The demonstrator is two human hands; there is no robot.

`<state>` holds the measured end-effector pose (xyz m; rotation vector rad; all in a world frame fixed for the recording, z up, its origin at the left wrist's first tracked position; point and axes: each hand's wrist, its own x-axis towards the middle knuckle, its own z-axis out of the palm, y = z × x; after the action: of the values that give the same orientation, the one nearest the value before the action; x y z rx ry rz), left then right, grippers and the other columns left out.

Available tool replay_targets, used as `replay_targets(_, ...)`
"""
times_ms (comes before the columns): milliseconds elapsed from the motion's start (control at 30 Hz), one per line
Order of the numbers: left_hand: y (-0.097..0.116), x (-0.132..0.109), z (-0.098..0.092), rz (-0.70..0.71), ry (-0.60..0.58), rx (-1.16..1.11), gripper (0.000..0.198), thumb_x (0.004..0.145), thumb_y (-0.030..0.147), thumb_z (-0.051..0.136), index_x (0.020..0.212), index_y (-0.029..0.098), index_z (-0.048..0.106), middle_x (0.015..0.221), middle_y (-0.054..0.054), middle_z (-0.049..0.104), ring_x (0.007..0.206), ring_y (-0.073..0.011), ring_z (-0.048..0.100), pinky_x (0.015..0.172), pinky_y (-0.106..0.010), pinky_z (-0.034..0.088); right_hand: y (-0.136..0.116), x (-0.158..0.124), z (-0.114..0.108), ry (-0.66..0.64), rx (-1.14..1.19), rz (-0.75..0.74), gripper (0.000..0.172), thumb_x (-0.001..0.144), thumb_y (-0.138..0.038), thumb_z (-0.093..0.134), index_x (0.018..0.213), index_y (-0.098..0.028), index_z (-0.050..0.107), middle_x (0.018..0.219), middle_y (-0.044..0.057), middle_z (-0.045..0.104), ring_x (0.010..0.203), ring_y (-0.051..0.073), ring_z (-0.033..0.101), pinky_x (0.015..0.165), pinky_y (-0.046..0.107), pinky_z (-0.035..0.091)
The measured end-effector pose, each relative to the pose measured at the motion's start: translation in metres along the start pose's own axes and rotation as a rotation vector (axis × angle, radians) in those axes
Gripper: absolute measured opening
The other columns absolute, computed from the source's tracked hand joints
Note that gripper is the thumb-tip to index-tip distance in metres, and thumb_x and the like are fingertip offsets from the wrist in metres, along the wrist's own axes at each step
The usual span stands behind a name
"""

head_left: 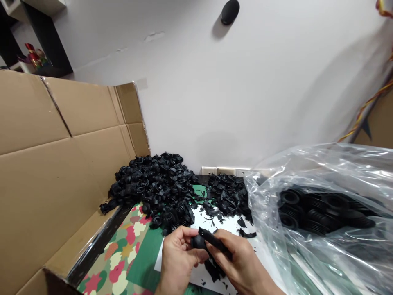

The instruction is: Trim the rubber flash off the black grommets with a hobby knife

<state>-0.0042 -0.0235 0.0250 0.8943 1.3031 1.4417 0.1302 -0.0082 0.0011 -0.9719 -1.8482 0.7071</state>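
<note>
My left hand is closed around a black rubber bellows part, gripping it between thumb and fingers. My right hand is wrapped round a flat black bar-shaped tool with small holes near its tip. The tool lies against the rubber part; its exact kind is not clear. Just below the hands, dark rubber scraps lie on a white sheet. Beyond my left hand rises a heap of black ribbed rubber parts.
A pile of thin rubber trimmings lies near the wall sockets. To the right, a clear plastic bag holds several black bellows. Upright cardboard borders the left side. A patterned mat covers the front left.
</note>
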Motion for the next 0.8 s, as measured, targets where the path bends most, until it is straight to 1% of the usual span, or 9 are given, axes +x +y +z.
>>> replay_targets(167, 0.003, -0.005, 0.001, 0.024, 0.001, -0.012, 0.027, 0.038, -0.006, 0.068, 0.056, 0.015, 0.068, 0.044, 0.005, 0.064, 0.04, -0.0084, 0.052, 0.038, -0.016, 0.04, 0.001, 0.001, 0.001, -0.082, -0.304, -0.07, 0.02, 0.076, -0.01, 0.043, 0.065, -0.017, 0.059, 0.058, 0.003, 0.061, 0.05, 0.015, 0.059, 0.047, 0.022, 0.042)
replay_targets(300, 0.002, -0.005, -0.002, 0.024, -0.015, 0.014, 0.028, 0.038, -0.006, 0.067, 0.058, 0.014, 0.069, 0.043, 0.005, 0.062, 0.037, -0.0074, 0.049, 0.037, -0.016, 0.038, -0.002, 0.001, -0.002, -0.13, -0.436, -0.193, 0.02, 0.07, -0.003, 0.046, 0.072, -0.016, 0.06, 0.065, 0.004, 0.064, 0.051, 0.015, 0.061, 0.047, 0.021, 0.041)
replay_targets(400, 0.001, -0.004, -0.005, 0.03, -0.053, 0.018, 0.027, 0.04, -0.004, 0.065, 0.06, 0.013, 0.069, 0.041, 0.004, 0.061, 0.035, -0.0082, 0.049, 0.035, -0.017, 0.037, -0.001, -0.001, 0.0, -0.111, -0.49, -0.263, 0.021, 0.066, -0.002, 0.048, 0.074, -0.017, 0.058, 0.066, 0.002, 0.064, 0.05, 0.015, 0.061, 0.046, 0.021, 0.039)
replay_targets(467, 0.0, -0.003, -0.007, 0.019, -0.081, 0.013, 0.025, 0.043, -0.001, 0.062, 0.063, 0.013, 0.069, 0.042, 0.003, 0.062, 0.035, -0.01, 0.051, 0.035, -0.018, 0.037, 0.001, -0.004, 0.004, -0.07, -0.516, -0.281, 0.02, 0.064, -0.002, 0.048, 0.072, -0.018, 0.056, 0.063, 0.001, 0.062, 0.046, 0.015, 0.059, 0.043, 0.021, 0.037)
replay_targets(567, -0.001, -0.004, -0.01, -0.013, -0.121, 0.007, 0.024, 0.046, 0.002, 0.062, 0.067, 0.012, 0.067, 0.045, 0.002, 0.063, 0.036, -0.0108, 0.053, 0.036, -0.019, 0.039, 0.008, -0.007, 0.009, -0.012, -0.539, -0.295, 0.017, 0.065, -0.005, 0.046, 0.071, -0.019, 0.054, 0.061, 0.0, 0.06, 0.043, 0.014, 0.056, 0.041, 0.022, 0.035)
replay_targets(600, 0.0, -0.005, -0.011, -0.027, -0.13, 0.006, 0.025, 0.046, 0.002, 0.063, 0.068, 0.012, 0.066, 0.046, 0.002, 0.063, 0.036, -0.0107, 0.053, 0.037, -0.02, 0.04, 0.01, -0.007, 0.008, 0.009, -0.541, -0.276, 0.016, 0.066, -0.006, 0.046, 0.072, -0.02, 0.053, 0.062, 0.001, 0.06, 0.043, 0.015, 0.056, 0.042, 0.022, 0.035)
replay_targets(633, 0.0, -0.006, -0.013, -0.036, -0.136, 0.005, 0.027, 0.045, 0.001, 0.064, 0.07, 0.013, 0.065, 0.048, 0.002, 0.063, 0.039, -0.0106, 0.053, 0.038, -0.02, 0.041, 0.012, -0.006, 0.007, 0.045, -0.538, -0.22, 0.015, 0.067, -0.008, 0.045, 0.073, -0.02, 0.053, 0.061, 0.0, 0.06, 0.044, 0.015, 0.056, 0.042, 0.023, 0.036)
replay_targets(733, 0.0, -0.007, -0.017, -0.037, -0.136, 0.005, 0.036, 0.043, -0.003, 0.068, 0.074, 0.014, 0.063, 0.054, 0.004, 0.065, 0.048, -0.0108, 0.055, 0.044, -0.019, 0.044, 0.012, 0.002, -0.006, 0.197, -0.441, 0.09, 0.009, 0.069, -0.017, 0.044, 0.07, -0.022, 0.052, 0.056, -0.001, 0.058, 0.046, 0.017, 0.053, 0.045, 0.024, 0.037)
replay_targets(800, -0.002, -0.006, -0.021, -0.021, -0.121, 0.013, 0.037, 0.043, -0.003, 0.069, 0.075, 0.015, 0.063, 0.056, 0.004, 0.066, 0.052, -0.0106, 0.056, 0.047, -0.018, 0.044, 0.008, 0.006, -0.015, 0.226, -0.294, 0.248, 0.012, 0.074, -0.026, 0.043, 0.065, -0.022, 0.052, 0.054, -0.001, 0.056, 0.049, 0.017, 0.051, 0.046, 0.025, 0.037)
